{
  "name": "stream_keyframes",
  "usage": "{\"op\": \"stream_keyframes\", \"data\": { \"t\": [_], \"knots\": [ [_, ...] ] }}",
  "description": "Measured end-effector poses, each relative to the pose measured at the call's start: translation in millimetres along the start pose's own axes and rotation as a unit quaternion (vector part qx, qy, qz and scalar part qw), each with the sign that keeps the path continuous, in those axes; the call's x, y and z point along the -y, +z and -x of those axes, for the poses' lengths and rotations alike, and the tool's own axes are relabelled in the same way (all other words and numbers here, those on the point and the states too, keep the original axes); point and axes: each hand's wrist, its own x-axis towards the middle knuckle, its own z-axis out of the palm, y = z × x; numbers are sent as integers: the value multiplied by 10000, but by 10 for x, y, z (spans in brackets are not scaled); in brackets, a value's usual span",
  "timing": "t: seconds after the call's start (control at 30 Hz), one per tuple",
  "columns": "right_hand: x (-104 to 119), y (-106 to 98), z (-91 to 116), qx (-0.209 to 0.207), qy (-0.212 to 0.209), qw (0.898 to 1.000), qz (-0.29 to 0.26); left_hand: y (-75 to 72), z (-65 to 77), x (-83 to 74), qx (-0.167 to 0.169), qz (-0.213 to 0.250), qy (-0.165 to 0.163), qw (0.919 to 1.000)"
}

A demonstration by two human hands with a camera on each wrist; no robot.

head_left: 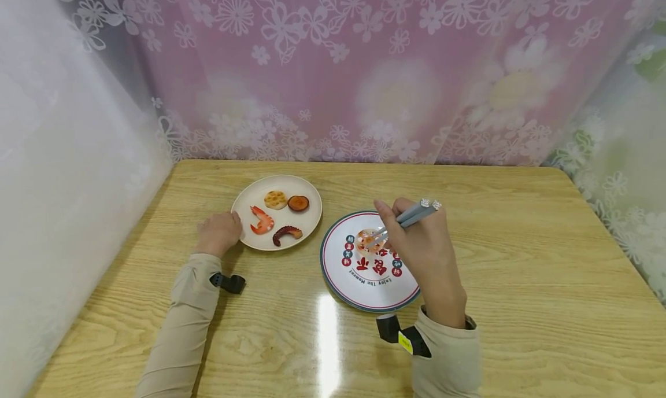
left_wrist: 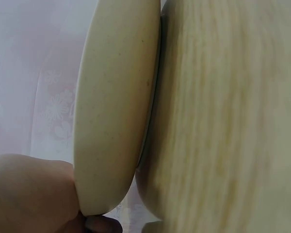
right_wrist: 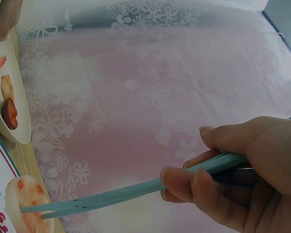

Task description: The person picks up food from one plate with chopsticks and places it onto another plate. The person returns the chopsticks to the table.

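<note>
My right hand (head_left: 424, 253) holds a pair of blue-grey chopsticks (right_wrist: 131, 191). Their tips touch a pale round food piece with orange-brown spots (right_wrist: 28, 201), which is over the white printed plate (head_left: 354, 285) with a dark rim; whether it rests on the plate or is lifted is unclear. At the left, my left hand (head_left: 219, 233) pinches the edge of a cream plate (left_wrist: 114, 97), thumb against its side and a fingertip below. On that plate lie a shrimp (head_left: 262, 220), an octopus tentacle piece (head_left: 287, 234), a yellowish browned round piece (head_left: 276, 199) and a brown mushroom-like slice (head_left: 299, 203).
Both plates stand on a wood-grain table (head_left: 520, 259), the cream one behind and left of the printed one. A pink floral curtain (head_left: 333, 74) hangs along the table's back edge, with pale curtains at both sides. Each wrist wears a small black camera.
</note>
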Motion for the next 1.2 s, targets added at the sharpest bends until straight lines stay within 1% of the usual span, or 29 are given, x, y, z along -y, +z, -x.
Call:
{"op": "stream_keyframes", "data": {
  "t": [0.27,0.73,0.9,1.03,1.13,1.2],
  "knots": [
    [-4,38,4,-17,-31,9995,-325,12,-1,-4,-1,1,-45,10000],
    [0,183,-24,-167,-473,9953,-823,20,-19,2,-8,43,-35,10000],
    [-10,234,-33,-221,-425,9952,-857,21,-17,-3,-26,41,-11,10000],
    [-30,285,-48,-208,-438,9941,-974,21,-17,-2,-16,41,22,10000],
    [-45,326,-54,-171,-456,9921,-1157,22,-20,3,3,49,9,10000],
    [-50,350,-56,-138,-392,9921,-1184,22,-20,4,2,61,-1,10000]
  ]
}}
